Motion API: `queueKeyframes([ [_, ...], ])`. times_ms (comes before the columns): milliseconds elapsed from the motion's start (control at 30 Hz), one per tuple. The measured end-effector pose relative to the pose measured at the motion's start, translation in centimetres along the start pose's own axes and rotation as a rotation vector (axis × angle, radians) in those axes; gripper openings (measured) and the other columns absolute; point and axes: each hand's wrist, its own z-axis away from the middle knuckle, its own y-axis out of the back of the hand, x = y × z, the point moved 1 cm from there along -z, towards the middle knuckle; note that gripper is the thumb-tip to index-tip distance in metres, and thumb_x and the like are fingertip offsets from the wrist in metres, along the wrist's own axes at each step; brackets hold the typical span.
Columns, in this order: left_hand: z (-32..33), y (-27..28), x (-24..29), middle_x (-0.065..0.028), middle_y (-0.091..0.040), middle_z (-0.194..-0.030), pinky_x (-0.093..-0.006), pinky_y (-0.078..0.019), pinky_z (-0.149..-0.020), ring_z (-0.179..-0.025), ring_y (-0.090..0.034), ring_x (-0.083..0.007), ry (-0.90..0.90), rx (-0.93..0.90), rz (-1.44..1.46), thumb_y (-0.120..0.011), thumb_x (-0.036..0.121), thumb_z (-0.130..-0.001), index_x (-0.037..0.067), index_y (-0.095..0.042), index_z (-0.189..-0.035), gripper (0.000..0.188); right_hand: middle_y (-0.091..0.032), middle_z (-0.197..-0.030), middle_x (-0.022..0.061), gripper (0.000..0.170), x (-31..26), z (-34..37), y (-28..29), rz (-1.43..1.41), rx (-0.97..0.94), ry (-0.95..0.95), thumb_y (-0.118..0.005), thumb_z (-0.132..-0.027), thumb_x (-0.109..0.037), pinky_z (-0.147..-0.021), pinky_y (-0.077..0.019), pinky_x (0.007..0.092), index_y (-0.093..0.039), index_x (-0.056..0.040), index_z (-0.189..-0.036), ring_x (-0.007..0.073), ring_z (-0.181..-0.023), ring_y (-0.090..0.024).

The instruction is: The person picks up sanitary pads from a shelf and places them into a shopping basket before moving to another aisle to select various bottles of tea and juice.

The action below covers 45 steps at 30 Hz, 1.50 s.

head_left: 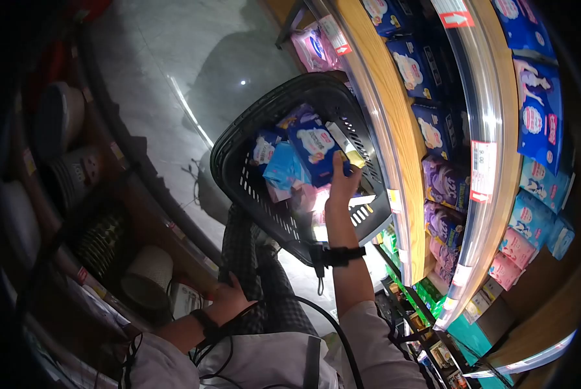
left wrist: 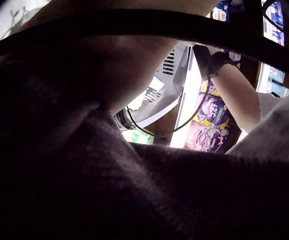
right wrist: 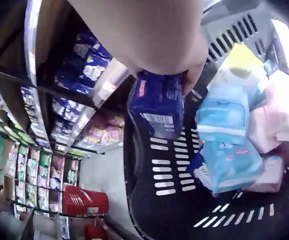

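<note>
My right hand (head_left: 344, 186) reaches into a black shopping basket (head_left: 238, 139) and grips a dark blue pack of sanitary pads (head_left: 312, 150) by its edge. In the right wrist view the same pack (right wrist: 157, 102) hangs upright beside the slotted basket wall, its barcode showing. Below it in the basket lie light blue packs (head_left: 284, 167), pink packs (right wrist: 264, 132) and a white box with a yellow end (head_left: 349, 146). My left hand (head_left: 232, 302) rests by the checked trousers, fingers loosely extended, holding nothing. The left wrist view is mostly dark cloth and forearm.
Close on the right stands a wooden shelf (head_left: 394, 155) of blue, purple and pink packs with price tags. On the left, another shelf holds woven baskets (head_left: 149, 275) and bins. Grey floor (head_left: 154, 58) lies between. A black cable (head_left: 329, 318) crosses my lap.
</note>
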Motion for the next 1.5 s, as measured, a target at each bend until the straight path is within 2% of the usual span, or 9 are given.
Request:
queueKeyframes([
  [100,0.1,-0.1,0.5,-0.0362,-0.053,-0.099,-0.0444,-0.0435,-0.081,-0.092,-0.056,-0.0421,0.040,-0.040,-0.007,-0.057,0.066,-0.067,-0.017,-0.006,-0.131,0.116,-0.047,-0.110,0.0089,0.047,1.8,1.1,-0.8,-0.188,-0.229,-0.226,-0.059,-0.083,-0.041,-0.073,-0.0444,0.0299,-0.045,-0.0093,-0.114,0.0198,-0.094,-0.050],
  [367,0.2,-1.0,1.8,-0.0377,-0.042,-0.117,-0.0455,-0.0328,-0.096,-0.106,-0.047,-0.0457,0.118,-0.121,0.068,-0.059,0.062,-0.068,-0.015,0.002,-0.132,0.118,-0.060,-0.092,0.0131,0.032,14.5,5.7,6.1,0.501,-0.503,0.666,-0.056,-0.083,-0.028,-0.074,-0.0453,0.0342,-0.054,-0.0053,-0.106,0.0256,-0.087,-0.056],
  [833,1.9,-4.7,5.6,-0.0348,-0.045,-0.118,-0.0448,-0.0346,-0.096,-0.110,-0.045,-0.0456,0.219,-0.089,0.056,-0.060,0.061,-0.067,-0.013,0.005,-0.133,0.118,-0.054,-0.114,0.0183,0.038,24.8,20.5,23.4,0.856,-0.969,0.238,-0.051,-0.084,-0.033,-0.085,-0.0435,0.0420,-0.055,-0.0060,-0.110,0.0344,-0.102,-0.053],
  [1000,2.8,-6.8,5.3,-0.0271,-0.021,-0.139,-0.0430,-0.0338,-0.099,-0.118,-0.040,-0.0419,0.061,0.128,0.017,-0.050,0.052,-0.079,0.012,-0.019,-0.140,0.080,-0.063,-0.088,0.0164,0.035,29.5,21.1,31.8,0.620,-0.774,0.283,-0.057,-0.082,-0.034,-0.076,-0.0470,0.0368,-0.059,-0.0093,-0.107,0.0272,-0.084,-0.061],
  [1100,7.0,-5.0,7.0,-0.0188,-0.015,-0.144,-0.0432,-0.0353,-0.097,-0.118,-0.041,-0.0398,-0.162,-0.089,-0.301,-0.043,0.043,-0.085,0.018,-0.023,-0.139,0.063,-0.064,-0.076,0.0110,0.028,27.4,23.2,36.9,0.421,-0.557,0.194,-0.058,-0.082,-0.027,-0.065,-0.0486,0.0310,-0.060,-0.0109,-0.105,0.0205,-0.067,-0.061],
  [1233,1.8,-6.5,3.1,-0.0161,-0.059,-0.105,-0.0428,-0.0443,-0.078,-0.092,-0.058,-0.0296,-0.483,0.072,-0.270,-0.045,0.029,-0.082,0.006,-0.060,-0.102,0.034,-0.063,-0.069,0.0093,0.024,30.9,22.4,41.8,0.342,-0.457,0.195,-0.057,-0.082,-0.022,-0.057,-0.0480,0.0308,-0.059,-0.0100,-0.103,0.0159,-0.061,-0.060],
  [1300,15.0,-2.2,6.1,-0.0022,-0.054,-0.067,-0.0340,-0.0361,-0.060,-0.062,-0.048,-0.0145,-0.487,-0.008,-0.002,-0.050,0.023,-0.081,0.001,-0.059,-0.072,0.026,-0.063,-0.073,0.0097,0.023,31.5,23.6,44.0,0.180,-0.395,0.165,-0.057,-0.081,-0.022,-0.056,-0.0482,0.0299,-0.060,-0.0099,-0.101,0.0162,-0.060,-0.060],
  [1433,20.1,-2.7,6.1,-0.0023,-0.060,-0.088,-0.0327,-0.0447,-0.065,-0.075,-0.055,-0.0178,-0.120,0.025,0.460,-0.053,0.029,-0.076,0.011,-0.063,-0.092,0.027,-0.063,-0.077,0.0088,0.023,33.1,27.1,46.5,0.110,-0.313,-0.025,-0.058,-0.079,-0.024,-0.054,-0.0477,0.0295,-0.061,-0.0086,-0.095,0.0176,-0.061,-0.061],
  [1500,16.9,-3.6,2.4,-0.0048,-0.060,-0.092,-0.0298,-0.0439,-0.070,-0.080,-0.056,-0.0162,-0.278,0.015,0.594,-0.046,0.026,-0.083,0.011,-0.063,-0.096,0.026,-0.063,-0.083,0.0063,0.026,34.8,28.4,47.0,0.087,-0.392,-0.118,-0.053,-0.084,-0.024,-0.053,-0.0451,0.0286,-0.056,-0.0097,-0.106,0.0170,-0.065,-0.060],
])
